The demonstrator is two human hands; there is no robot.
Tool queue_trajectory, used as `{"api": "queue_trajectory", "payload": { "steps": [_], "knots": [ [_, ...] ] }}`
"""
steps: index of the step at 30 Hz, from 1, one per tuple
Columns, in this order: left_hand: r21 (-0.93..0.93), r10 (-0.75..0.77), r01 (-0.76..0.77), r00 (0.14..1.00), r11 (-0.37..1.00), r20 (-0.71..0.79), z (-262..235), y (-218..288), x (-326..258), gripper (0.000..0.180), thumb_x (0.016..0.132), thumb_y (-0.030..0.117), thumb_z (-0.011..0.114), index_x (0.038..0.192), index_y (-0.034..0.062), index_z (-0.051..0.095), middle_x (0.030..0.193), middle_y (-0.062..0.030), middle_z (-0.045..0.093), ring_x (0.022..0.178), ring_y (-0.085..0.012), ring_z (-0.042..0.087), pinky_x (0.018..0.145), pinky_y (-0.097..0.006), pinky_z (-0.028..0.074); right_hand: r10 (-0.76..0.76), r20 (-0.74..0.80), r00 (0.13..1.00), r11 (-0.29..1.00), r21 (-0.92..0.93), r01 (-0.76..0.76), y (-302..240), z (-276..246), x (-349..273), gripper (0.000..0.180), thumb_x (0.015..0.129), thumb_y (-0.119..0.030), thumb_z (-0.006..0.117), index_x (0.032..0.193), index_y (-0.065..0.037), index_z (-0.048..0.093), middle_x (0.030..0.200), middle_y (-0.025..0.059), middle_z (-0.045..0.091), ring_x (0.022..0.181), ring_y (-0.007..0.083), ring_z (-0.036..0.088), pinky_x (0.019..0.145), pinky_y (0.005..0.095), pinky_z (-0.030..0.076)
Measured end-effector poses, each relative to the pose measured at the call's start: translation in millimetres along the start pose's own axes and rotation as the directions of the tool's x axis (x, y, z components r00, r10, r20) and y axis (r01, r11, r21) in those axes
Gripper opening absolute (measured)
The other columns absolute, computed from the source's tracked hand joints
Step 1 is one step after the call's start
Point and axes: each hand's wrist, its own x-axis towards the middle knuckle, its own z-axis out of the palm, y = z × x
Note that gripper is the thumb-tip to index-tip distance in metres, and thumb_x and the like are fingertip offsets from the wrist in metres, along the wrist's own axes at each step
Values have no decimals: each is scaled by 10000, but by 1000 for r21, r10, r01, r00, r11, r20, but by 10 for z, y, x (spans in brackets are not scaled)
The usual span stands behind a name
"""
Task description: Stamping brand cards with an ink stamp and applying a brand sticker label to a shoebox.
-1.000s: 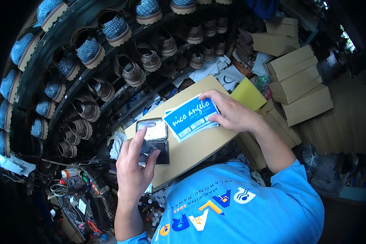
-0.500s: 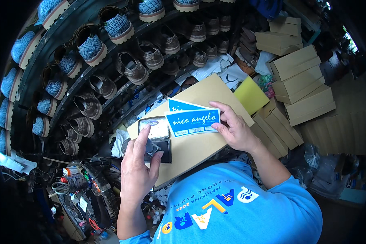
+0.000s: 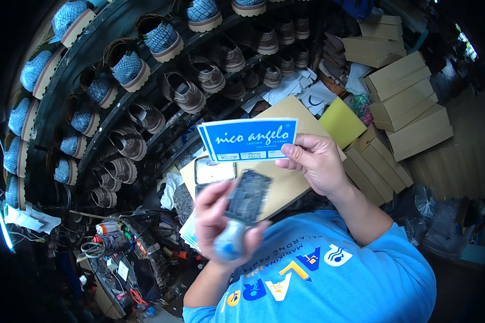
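My right hand [image 3: 322,164] pinches blue and white printed labels [image 3: 248,134] at their right end, raised above a brown cardboard box [image 3: 293,180]. In my left hand [image 3: 213,215], a stamp is gripped by its pale blue handle [image 3: 230,239]. Its dark, flat stamping face [image 3: 249,198] is turned up and towards me, just below the labels and apart from them. An ink pad tin stands with its lid [image 3: 215,169] up on the box; my left hand and the stamp mostly cover the pad. Blue-edged papers [image 3: 188,231] show in part beside my left wrist.
Racks of brown shoes [image 3: 183,91] and blue textured shoes [image 3: 126,67] fill the far left. Cardboard boxes [image 3: 404,102] are stacked at the right, near a yellow sheet [image 3: 341,124]. Tools and cables [image 3: 105,242] clutter the lower left.
My left hand has lifted the stamp off the ink pad, moved it nearer me and turned its face up. My right hand has raised the labels and brought them into closer overlap.
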Motion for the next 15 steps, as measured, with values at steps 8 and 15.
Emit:
{"api": "queue_trajectory", "payload": {
  "steps": [8, 15],
  "knots": [
    [-210, 30, -25, 999, 977, 21, 443, -156, -187, 692, 813, 62, 796, 1337, 127, 348, 1416, -285, 339, 1287, -385, 503, 1033, -431, 481, -15, 72, 997, 973, 229, -2, -215, 266, -110, 214, 987, -79, 561, 1033, 100, 671, 943, 81, 674, 884, 118, 668, 742, 249, 580],
    [-141, 87, -85, 996, 986, 11, 427, -131, -159, 748, 800, 79, 812, 1384, 155, 352, 1405, -282, 358, 1270, -397, 514, 1012, -455, 497, -90, 61, 994, 992, 99, 83, -213, 283, -168, 218, 973, -93, 589, 971, 98, 693, 907, 57, 653, 798, 82, 614, 687, 219, 494]
  ]
}}
